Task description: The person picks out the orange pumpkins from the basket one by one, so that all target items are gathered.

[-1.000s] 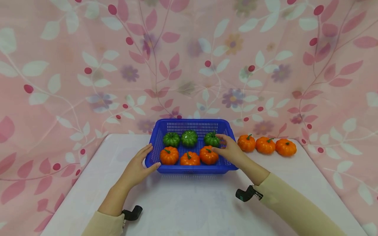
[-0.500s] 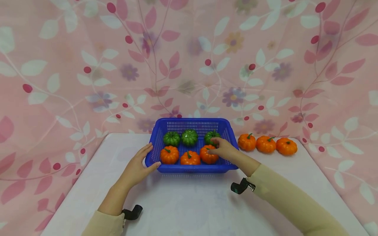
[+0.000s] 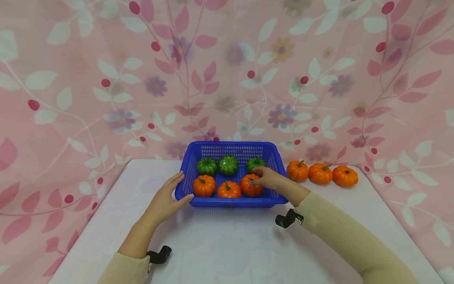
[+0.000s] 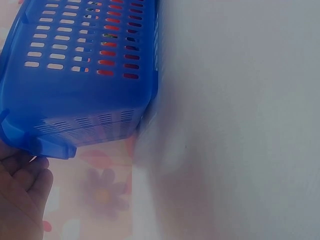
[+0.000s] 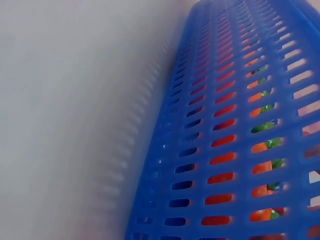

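A blue plastic basket point(image 3: 232, 201) sits on the white table with small pumpkins inside, three green at the back and three orange in front. My left hand point(image 3: 164, 203) rests at the basket's left end, fingers extended along the rim and thumb at the front corner. In the left wrist view, the left hand point(image 4: 22, 190) lies just below the rim's lip. My right hand point(image 3: 271, 181) reaches over the right side and holds the right orange pumpkin point(image 3: 251, 189), thumb in front and fingers behind. The right green pumpkin point(image 3: 254, 162) lies just behind those fingers.
Three more orange pumpkins stand in a row right of the basket, the nearest orange pumpkin point(image 3: 297, 171) close to its wall. A pink floral cloth point(image 3: 227, 79) hangs behind the white table point(image 3: 220, 244). The basket's slotted wall point(image 5: 225, 140) fills much of the right wrist view.
My right hand has moved slightly left and down, and its fingers have closed in from above onto the right orange pumpkin. My left hand has stayed at the basket's rim.
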Motion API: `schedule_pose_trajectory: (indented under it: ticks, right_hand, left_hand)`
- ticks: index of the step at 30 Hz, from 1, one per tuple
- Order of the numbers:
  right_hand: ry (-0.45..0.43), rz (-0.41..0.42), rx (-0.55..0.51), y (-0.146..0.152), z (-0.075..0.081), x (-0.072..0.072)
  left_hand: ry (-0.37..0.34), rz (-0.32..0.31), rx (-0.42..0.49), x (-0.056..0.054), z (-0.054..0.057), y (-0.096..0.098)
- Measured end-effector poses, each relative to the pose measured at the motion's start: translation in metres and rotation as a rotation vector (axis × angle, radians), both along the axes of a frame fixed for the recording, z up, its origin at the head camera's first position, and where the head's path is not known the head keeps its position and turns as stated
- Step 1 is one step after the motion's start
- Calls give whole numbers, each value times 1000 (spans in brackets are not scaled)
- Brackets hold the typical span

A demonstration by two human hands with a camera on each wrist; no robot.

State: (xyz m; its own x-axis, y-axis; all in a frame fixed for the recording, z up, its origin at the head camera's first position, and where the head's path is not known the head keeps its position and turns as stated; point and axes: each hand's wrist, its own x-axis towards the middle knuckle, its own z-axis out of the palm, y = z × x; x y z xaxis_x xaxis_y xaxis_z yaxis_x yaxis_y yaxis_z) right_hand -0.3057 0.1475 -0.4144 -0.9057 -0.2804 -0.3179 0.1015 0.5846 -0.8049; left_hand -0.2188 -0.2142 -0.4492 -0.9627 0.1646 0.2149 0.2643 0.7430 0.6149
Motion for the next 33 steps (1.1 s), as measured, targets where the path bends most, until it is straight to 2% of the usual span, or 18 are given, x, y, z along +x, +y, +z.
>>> schedule_pose_trajectory:
  ticks: [13,24,29,33]
  right_hand:
    - [17,29,47,-1,-10,-6]
    - [23,35,35,-4,-12,-5]
    - [56,37,18,-1,-7,-5]
    - [58,41,-26,4,6,-3]
  left_hand:
    - [5,1,-5,0,1,1]
    - [16,-3,-2,0,1,0]
    - [14,-4,3,1,1,0]
    - [19,-4,0,1,2,0]
